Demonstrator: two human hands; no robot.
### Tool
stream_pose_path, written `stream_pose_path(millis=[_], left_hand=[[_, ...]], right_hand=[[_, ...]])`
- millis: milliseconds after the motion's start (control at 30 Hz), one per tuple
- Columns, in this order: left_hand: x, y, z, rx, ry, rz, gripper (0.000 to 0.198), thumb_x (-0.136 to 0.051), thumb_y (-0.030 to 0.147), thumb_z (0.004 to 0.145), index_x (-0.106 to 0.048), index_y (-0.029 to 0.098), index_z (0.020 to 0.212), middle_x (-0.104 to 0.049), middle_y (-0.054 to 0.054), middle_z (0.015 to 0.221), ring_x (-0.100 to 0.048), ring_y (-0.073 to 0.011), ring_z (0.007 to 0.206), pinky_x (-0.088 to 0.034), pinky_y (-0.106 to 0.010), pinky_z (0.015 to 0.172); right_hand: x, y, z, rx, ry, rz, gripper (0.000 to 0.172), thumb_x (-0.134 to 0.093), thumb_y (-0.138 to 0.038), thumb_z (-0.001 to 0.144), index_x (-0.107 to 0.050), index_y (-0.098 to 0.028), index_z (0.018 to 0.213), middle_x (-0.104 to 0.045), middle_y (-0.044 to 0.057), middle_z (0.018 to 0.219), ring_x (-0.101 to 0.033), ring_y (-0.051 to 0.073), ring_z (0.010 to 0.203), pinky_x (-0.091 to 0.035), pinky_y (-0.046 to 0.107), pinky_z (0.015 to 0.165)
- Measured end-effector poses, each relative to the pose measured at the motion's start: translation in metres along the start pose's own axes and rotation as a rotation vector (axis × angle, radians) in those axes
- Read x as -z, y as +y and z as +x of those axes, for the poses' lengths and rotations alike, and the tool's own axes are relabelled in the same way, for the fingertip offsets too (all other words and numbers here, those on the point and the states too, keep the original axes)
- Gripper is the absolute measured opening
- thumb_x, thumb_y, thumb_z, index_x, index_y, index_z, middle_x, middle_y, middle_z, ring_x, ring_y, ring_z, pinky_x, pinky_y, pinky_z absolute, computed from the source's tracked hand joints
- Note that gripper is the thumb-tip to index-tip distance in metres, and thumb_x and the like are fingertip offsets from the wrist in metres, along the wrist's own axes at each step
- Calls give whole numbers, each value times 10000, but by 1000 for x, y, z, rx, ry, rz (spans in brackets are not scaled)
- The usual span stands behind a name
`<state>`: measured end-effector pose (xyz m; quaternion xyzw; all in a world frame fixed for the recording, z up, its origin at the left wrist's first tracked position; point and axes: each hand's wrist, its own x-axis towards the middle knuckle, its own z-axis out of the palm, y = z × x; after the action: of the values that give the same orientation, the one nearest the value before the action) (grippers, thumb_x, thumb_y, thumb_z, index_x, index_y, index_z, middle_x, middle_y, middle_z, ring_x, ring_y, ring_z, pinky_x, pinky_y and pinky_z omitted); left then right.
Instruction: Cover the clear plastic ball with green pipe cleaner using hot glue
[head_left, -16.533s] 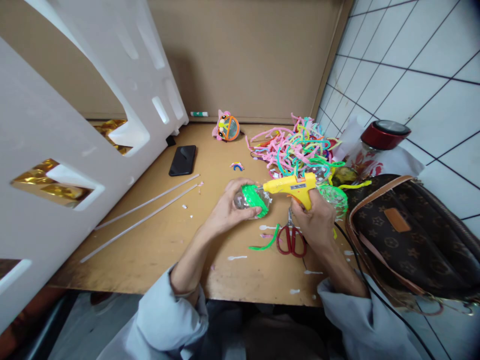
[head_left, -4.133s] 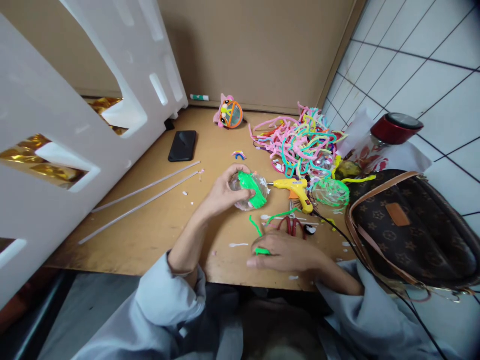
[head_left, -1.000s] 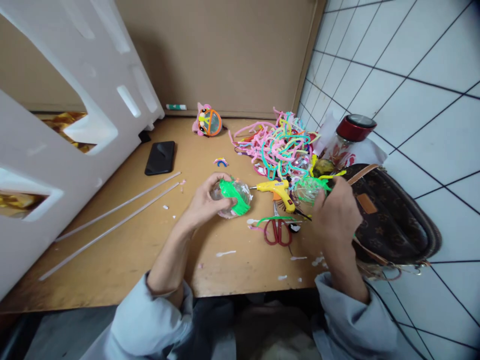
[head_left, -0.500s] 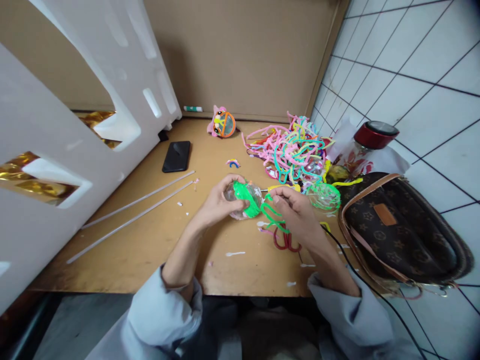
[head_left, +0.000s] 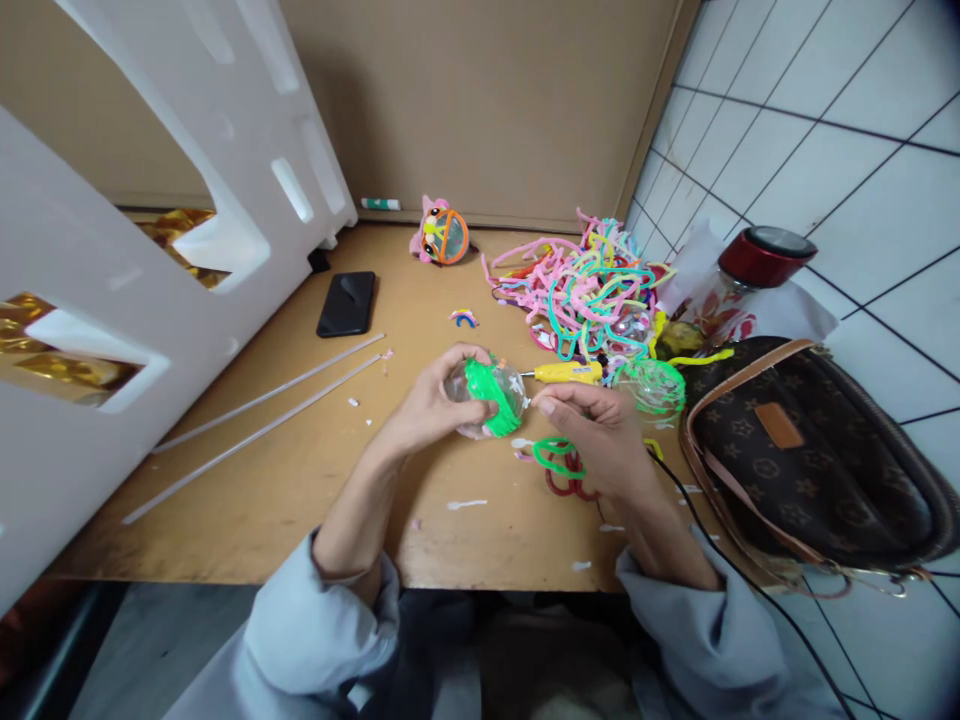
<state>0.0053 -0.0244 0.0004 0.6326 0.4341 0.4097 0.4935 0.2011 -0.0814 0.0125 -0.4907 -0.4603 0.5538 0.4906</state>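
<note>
My left hand is wrapped round a clear plastic ball, its thumb pressing on a band of bright green fuzzy strand on the ball. Close to the ball's right side, my right hand has thumb and forefinger pinched together; what lies between the tips is too small to make out. A pale bit shows at the ball's edge there. Below that hand loops a loose green fuzzy strand, its end hidden by the palm. Under it lie red-handled scissors. Behind the fingers rests a yellow-handled tool with a thin metal tip.
A heap of coloured fuzzy strands fills the back right, beside a green-wound clear ball. A brown bag and red-lidded jar stand right. Leftward lie a phone and two white sticks.
My right fingertips have come nearer the ball, and the green strand that hung at them now sits lower, under the palm. More of the yellow tool shows. My left hand keeps its hold.
</note>
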Motion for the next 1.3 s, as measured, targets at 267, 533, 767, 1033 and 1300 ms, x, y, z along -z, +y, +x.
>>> stream_pose_path(millis=[267, 533, 767, 1033, 1300], left_hand=[[-1, 3, -3, 13, -44, -32, 440, -724, 196, 570, -561, 206, 979, -639, -41, 1064, -630, -169, 853, -546, -261, 696], [1, 5, -6, 7, -140, -7, 466, -764, 239, 588, -586, 189, 1016, -540, -96, 1335, -608, -250, 1102, -573, -330, 810], [4, 1, -5, -129, -161, 90, 426, -759, 244, 640, -598, 186, 1030, -589, -116, 1302, -514, -304, 1301, -443, -454, 1076], [5, -7, -3, -218, -194, 166, 428, -755, 264, 659, -602, 197, 1053, -552, -128, 1347, -474, -312, 1347, -388, -476, 1118], [4, -6, -3, -251, -215, 194, 435, -740, 262, 646, -615, 204, 1059, -553, -118, 1335, -485, -306, 1330, -385, -478, 1125]], right_hand=[[0, 1, 3, 211, 62, -195, 228, -556, -402, 874, -611, -199, 962, -434, -70, 627, -412, 79, 535, -402, 171, 445], [-2, 11, 0, 295, 99, -316, 132, -615, -287, 845, -681, -207, 927, -724, 5, 848, -675, 146, 730, -581, 251, 600], [-2, 13, 0, 460, 121, -464, 155, -601, -244, 854, -748, -232, 901, -755, 31, 959, -706, 186, 839, -596, 299, 675], [-5, 15, 0, 430, 125, -481, 187, -522, -315, 941, -662, -230, 851, -655, -25, 704, -635, 134, 644, -501, 257, 629], [-10, 16, 5, 483, 121, -489, 219, -491, -286, 927, -684, -208, 860, -602, -45, 605, -559, 110, 555, -424, 236, 577]])
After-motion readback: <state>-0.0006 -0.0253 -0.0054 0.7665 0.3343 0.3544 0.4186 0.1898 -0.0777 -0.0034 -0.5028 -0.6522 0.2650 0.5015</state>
